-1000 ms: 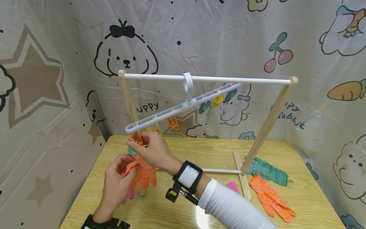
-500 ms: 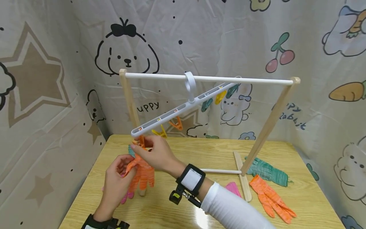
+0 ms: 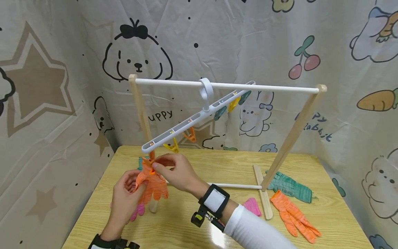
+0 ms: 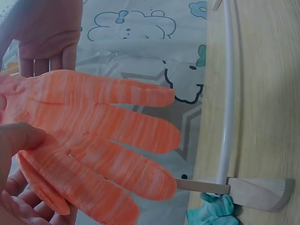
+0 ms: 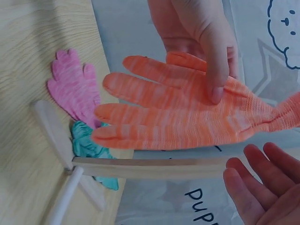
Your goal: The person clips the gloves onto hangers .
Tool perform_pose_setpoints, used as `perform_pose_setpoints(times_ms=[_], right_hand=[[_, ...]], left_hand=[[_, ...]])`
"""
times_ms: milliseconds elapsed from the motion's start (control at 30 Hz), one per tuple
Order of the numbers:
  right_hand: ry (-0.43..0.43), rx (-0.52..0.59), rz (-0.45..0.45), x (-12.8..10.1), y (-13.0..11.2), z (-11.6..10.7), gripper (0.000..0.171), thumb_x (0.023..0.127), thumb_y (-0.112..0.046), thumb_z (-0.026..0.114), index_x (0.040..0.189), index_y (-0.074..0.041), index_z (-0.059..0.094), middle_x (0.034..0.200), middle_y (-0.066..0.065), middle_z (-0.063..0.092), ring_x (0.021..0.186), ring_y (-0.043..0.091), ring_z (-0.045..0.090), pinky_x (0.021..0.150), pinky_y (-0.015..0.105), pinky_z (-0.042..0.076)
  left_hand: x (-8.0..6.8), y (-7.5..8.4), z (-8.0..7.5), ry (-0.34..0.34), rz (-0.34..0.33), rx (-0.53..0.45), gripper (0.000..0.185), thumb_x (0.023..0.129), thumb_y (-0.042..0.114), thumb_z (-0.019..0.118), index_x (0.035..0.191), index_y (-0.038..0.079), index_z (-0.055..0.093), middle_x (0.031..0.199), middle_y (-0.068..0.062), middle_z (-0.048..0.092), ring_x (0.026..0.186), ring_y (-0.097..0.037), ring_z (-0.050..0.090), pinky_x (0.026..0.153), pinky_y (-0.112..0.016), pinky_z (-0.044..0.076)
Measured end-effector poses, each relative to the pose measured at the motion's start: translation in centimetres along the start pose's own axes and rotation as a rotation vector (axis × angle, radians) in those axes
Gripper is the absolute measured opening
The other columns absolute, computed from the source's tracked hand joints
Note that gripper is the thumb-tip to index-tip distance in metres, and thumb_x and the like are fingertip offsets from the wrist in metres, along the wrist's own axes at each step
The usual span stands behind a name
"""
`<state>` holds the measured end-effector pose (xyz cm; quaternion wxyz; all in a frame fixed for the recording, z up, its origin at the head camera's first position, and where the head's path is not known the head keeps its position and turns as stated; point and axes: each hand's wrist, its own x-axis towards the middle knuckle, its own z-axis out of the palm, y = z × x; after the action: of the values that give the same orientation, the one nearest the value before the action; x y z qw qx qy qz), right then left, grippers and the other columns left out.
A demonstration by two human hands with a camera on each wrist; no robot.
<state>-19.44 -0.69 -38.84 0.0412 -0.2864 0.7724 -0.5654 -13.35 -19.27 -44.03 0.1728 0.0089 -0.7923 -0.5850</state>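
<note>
An orange knit glove [image 3: 154, 186] [image 4: 103, 150] [image 5: 187, 117] hangs fingers down at the low left end of a tilted white clip hanger [image 3: 199, 116]. My left hand [image 3: 136, 183] [image 5: 201, 28] holds the glove's palm, thumb pressed on its front. My right hand [image 3: 155, 165] pinches the orange clip [image 3: 151, 162] at the glove's cuff, right under the hanger's end. The hanger's hook sits on the rack's white top bar [image 3: 264, 87]. Yellow, orange and teal clips hang along the hanger.
The wooden rack stands on a wooden table [image 3: 217, 166] with curtain close behind. A pink glove [image 3: 136, 211] [image 5: 75, 89] and a teal glove [image 5: 89, 145] lie by the left post. More gloves lie right: pink [image 3: 252, 205], teal [image 3: 289, 186], orange [image 3: 293, 216].
The hanger has tilted more steeply, its left end lower. My right hand has moved down and slightly right with the clip; the left hand keeps hold of the glove.
</note>
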Motion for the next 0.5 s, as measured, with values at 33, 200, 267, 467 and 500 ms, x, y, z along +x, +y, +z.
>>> perform_pose_setpoints(times_ms=[33,200,267,467,500], right_hand=[[-0.002,-0.010,-0.001,-0.1,0.2,0.0,0.029,0.101,-0.028,0.060,0.115,-0.007,0.073,0.111,0.008,0.077,0.103,0.015,0.073,0.087,0.026,0.056],[0.007,-0.031,0.042,-0.8,0.9,-0.1,0.034,0.102,-0.032,0.057,0.119,-0.007,0.072,0.116,0.007,0.076,0.108,0.018,0.071,0.091,0.026,0.055],[0.010,-0.034,0.067,-1.1,1.2,-0.2,0.035,0.103,-0.034,0.057,0.121,-0.008,0.072,0.118,0.006,0.075,0.111,0.019,0.071,0.092,0.026,0.054],[0.019,-0.051,0.082,-2.0,2.7,-0.4,0.035,0.102,-0.033,0.057,0.119,-0.006,0.072,0.118,0.009,0.075,0.111,0.025,0.071,0.094,0.030,0.054],[0.017,-0.053,0.080,-2.2,3.0,-0.4,0.035,0.102,-0.032,0.057,0.119,-0.005,0.072,0.117,0.010,0.075,0.111,0.026,0.071,0.094,0.031,0.055]], left_hand=[[0.0,-0.1,0.0,0.000,-0.004,-0.003,0.033,0.091,0.001,0.072,0.121,-0.003,0.061,0.091,0.022,0.064,0.082,0.003,0.062,0.071,-0.013,0.052],[-0.1,-0.5,-0.1,0.001,-0.041,0.014,0.032,0.091,0.003,0.072,0.121,-0.004,0.061,0.090,0.022,0.064,0.082,0.003,0.062,0.072,-0.013,0.052],[-0.2,-0.7,-0.1,0.004,-0.057,0.029,0.033,0.091,0.004,0.073,0.120,-0.004,0.061,0.090,0.021,0.063,0.082,0.003,0.062,0.072,-0.013,0.052],[-0.1,-1.4,-0.1,0.006,-0.091,0.049,0.033,0.090,0.001,0.073,0.120,-0.004,0.061,0.090,0.013,0.065,0.080,0.003,0.062,0.071,-0.013,0.053],[-0.1,-1.6,-0.1,0.004,-0.097,0.049,0.033,0.090,0.002,0.073,0.120,-0.004,0.061,0.090,0.012,0.066,0.080,0.003,0.062,0.071,-0.013,0.053]])
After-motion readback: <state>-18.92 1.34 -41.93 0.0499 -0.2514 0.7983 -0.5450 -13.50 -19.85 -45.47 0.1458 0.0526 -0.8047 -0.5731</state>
